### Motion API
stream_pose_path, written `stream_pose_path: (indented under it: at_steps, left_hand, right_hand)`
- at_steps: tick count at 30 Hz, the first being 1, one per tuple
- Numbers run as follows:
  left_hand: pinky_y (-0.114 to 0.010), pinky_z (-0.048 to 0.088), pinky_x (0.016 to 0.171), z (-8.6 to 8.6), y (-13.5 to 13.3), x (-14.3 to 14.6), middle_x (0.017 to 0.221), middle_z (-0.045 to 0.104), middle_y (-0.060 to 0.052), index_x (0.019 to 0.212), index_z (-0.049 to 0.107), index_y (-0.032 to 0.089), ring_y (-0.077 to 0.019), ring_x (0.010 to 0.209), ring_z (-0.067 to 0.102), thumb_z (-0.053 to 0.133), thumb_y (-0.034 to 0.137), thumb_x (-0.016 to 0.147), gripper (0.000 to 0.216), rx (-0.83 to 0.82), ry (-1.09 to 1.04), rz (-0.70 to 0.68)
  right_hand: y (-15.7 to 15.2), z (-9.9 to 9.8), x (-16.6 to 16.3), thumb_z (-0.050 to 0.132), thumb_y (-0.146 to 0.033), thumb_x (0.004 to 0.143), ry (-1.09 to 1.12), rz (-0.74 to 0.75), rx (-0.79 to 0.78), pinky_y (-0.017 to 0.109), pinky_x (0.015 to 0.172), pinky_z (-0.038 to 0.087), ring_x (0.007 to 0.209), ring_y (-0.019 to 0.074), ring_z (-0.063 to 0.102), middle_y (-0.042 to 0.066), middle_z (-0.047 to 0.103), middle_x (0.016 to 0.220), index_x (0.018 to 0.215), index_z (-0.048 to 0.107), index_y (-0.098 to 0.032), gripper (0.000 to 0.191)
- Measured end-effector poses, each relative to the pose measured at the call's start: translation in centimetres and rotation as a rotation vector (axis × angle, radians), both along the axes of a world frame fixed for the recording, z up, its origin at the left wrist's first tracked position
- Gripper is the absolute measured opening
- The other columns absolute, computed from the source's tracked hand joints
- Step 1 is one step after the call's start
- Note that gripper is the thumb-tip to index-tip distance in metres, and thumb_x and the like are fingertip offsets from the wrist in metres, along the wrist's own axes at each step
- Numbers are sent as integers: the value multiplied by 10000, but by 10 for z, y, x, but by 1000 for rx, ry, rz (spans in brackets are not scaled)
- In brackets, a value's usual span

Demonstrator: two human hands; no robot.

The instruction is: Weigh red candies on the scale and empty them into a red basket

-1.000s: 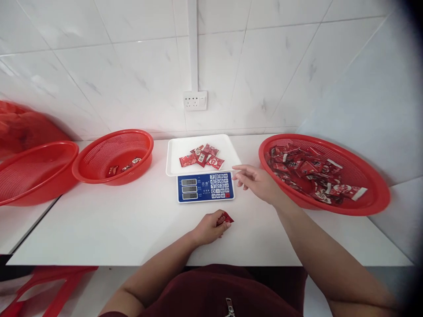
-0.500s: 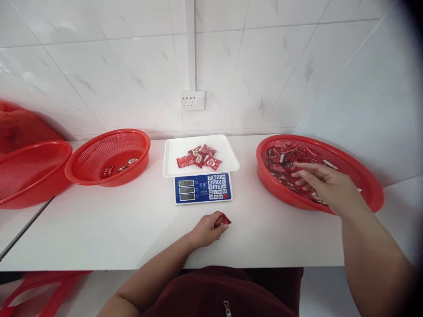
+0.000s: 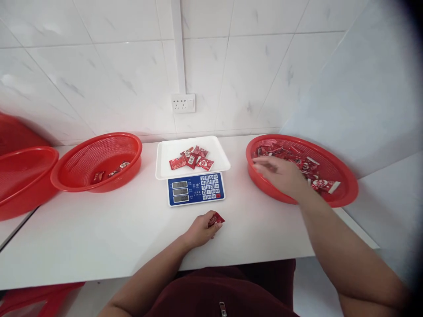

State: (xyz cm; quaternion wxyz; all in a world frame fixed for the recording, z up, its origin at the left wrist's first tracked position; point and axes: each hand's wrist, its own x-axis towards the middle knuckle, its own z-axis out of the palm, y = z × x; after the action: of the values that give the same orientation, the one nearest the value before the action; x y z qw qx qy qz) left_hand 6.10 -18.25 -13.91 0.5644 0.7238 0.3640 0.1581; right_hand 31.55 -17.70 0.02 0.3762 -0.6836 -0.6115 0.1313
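Note:
My left hand (image 3: 201, 230) rests on the table below the scale, closed around a small red packet (image 3: 216, 219) whose corner sticks out past the fingers. My right hand (image 3: 279, 174) is over the left rim of the right-hand red basket (image 3: 348, 189), fingers bent together. A dark reddish patch shows between them, too blurred to name. Many red and white packets (image 3: 310, 165) lie inside that basket. On the white tray (image 3: 161, 152) of the blue digital scale (image 3: 196, 190) sit several red packets (image 3: 191, 159) in an overlapping cluster.
Left of the scale stands a second red basket (image 3: 95, 149) with a few packets at its bottom. Another red basket (image 3: 26, 180) is at the far left. A wall socket (image 3: 183, 103) is above the scale, and a red stool (image 3: 42, 299) shows under the table (image 3: 99, 237).
My right hand has moved left from over the packets to the basket's near-left rim. My left hand stays by the scale with its packet. The whole view has shifted slightly.

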Motion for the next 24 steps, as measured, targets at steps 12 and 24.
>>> stream_pose_path:
  at_steps: [12,24]
  left_hand:
    - [-211,414,484,3,-1,-2,674,496,26,877,477,181,-93,518,512,456,399,814,228,-19,-30,3]
    - [-217,410,494,5,0,-2,652,484,34,851,476,177,-94,507,515,463,372,806,201,-6,-22,-4]
  right_hand:
    - [122,-27,-82,498,-348,813,-325,152,-84,272,715,429,887,177,589,20,657,1023,976,621,-232,235]
    - [180,-37,-94,629,-360,708,-327,138,-236,265,738,427,980,205,572,57,612,1135,1125,548,-210,450]
